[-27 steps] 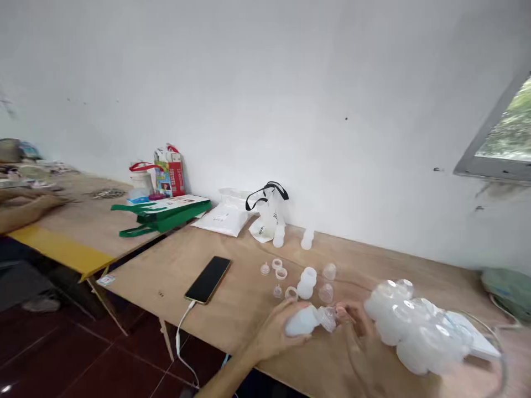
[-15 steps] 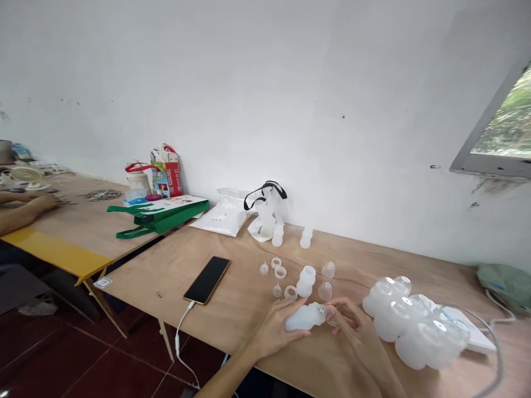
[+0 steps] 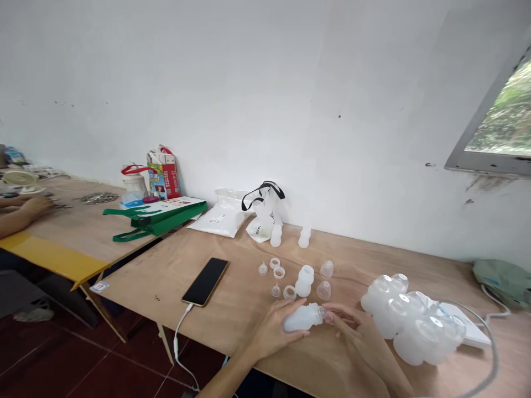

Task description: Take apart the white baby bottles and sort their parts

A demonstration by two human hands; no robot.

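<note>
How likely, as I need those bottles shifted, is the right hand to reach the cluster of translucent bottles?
Likely yes: the right hand lies just beside the translucent bottles, nothing visible between them. Its fingers sit near the small bottle that the left hand holds.

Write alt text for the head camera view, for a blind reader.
The left hand grips a frosted plastic bottle, with the right hand at its neck, on a plywood table beside a heap of similar bottles and small clear rings.

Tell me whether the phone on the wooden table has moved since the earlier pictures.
No. The phone keeps its place against the white bottle standing on the table; both shift together in view only as the camera turns.
</note>
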